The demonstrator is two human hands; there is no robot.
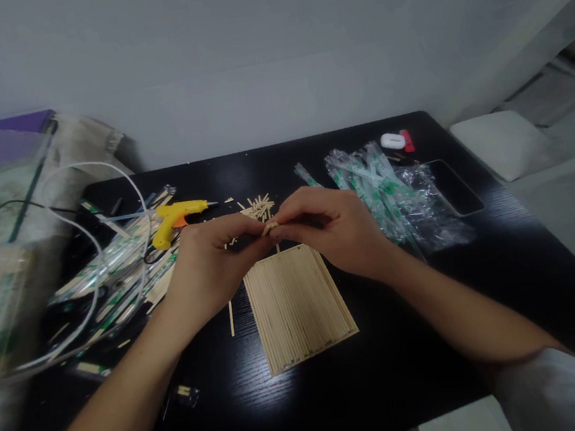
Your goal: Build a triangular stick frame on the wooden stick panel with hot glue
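My left hand and my right hand meet fingertip to fingertip over the table. Pinched between both are short wooden stick pieces, partly hidden by the fingers. Just below lies a flat panel of wooden sticks set side by side, its far edge close under my hands. A thin stick stands or lies between that edge and my fingers; I cannot tell which. Behind my fingertips is a heap of short cut stick pieces. One loose stick lies left of the panel.
A yellow glue gun rests on wrapped chopsticks at left, with a white cable looping over them. To the right are crumpled plastic wrappers, a phone and a white case. A wall stands behind the black table.
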